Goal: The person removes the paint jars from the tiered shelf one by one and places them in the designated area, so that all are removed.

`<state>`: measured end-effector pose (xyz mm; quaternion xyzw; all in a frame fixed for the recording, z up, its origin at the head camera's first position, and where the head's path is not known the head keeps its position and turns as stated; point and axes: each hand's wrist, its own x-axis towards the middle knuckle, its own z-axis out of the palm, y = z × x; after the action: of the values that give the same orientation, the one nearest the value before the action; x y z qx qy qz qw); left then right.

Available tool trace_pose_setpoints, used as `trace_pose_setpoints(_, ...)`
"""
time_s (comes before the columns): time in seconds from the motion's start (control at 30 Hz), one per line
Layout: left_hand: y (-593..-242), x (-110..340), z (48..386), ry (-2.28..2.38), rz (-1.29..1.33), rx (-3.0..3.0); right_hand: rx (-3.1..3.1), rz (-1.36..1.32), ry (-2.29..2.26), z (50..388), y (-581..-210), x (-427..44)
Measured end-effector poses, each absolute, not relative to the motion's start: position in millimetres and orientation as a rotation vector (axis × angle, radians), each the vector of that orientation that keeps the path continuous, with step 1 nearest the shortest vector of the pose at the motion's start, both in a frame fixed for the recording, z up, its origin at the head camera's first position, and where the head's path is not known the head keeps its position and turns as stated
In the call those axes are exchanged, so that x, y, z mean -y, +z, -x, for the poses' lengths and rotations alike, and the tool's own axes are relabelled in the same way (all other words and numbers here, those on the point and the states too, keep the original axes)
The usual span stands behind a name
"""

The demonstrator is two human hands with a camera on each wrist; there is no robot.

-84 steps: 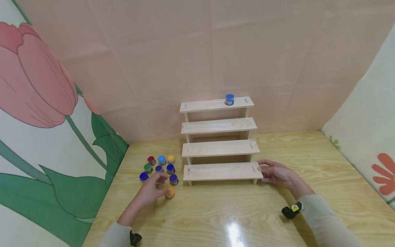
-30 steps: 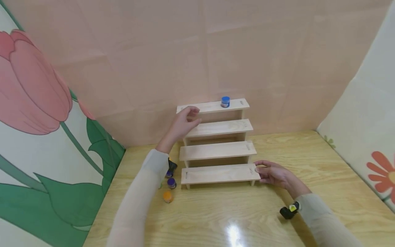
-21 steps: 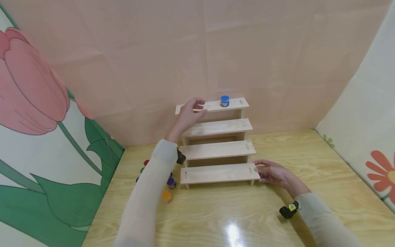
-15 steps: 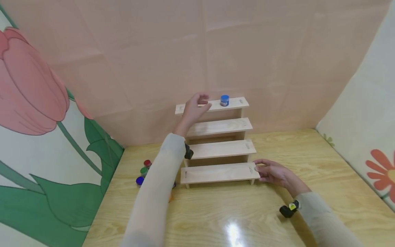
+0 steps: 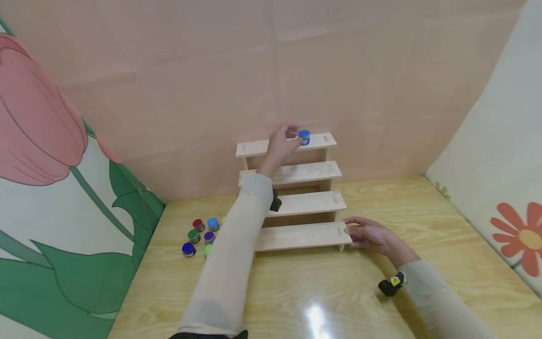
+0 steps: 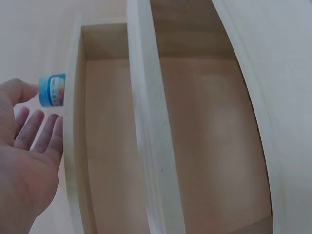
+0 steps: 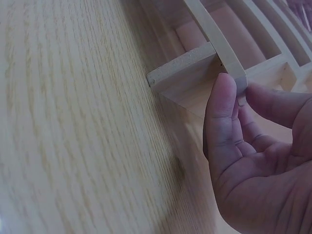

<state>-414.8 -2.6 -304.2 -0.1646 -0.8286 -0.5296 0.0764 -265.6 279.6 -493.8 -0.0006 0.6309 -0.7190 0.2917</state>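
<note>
A small blue-lidded paint jar stands upright on the top step of a wooden tiered display rack. My left hand is just left of that jar, thumb tip at its side and fingers spread apart rather than closed round it. In the left wrist view the thumb meets or nearly meets the blue lid, and the other fingers lie off the jar. At the rack's right end, my right hand pinches the lowest board's edge between thumb and finger, as the right wrist view confirms.
Several paint jars with red, green, dark blue, light blue and other lids stand left of the rack on the wooden table. My left forearm hides some of them. A pink-beige wall covering rises behind.
My left hand has left the orange-lidded jar on the table and moved up and right to the blue jar on the top step. The right hand keeps its hold on the rack.
</note>
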Motion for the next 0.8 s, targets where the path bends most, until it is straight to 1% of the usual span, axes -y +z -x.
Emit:
trace_pose_setpoints(0.4, -306.6, -11.5, 418.9, -1.580, 0.459, 2.519, -1.732, -0.016, -1.886, 265.9, -492.9, -278.4)
trace_pose_setpoints(0.8, -309.4, -11.8, 418.0, -1.394, 0.400, 2.624, -1.722, -0.026, -1.889, 266.6, -495.4, -273.1)
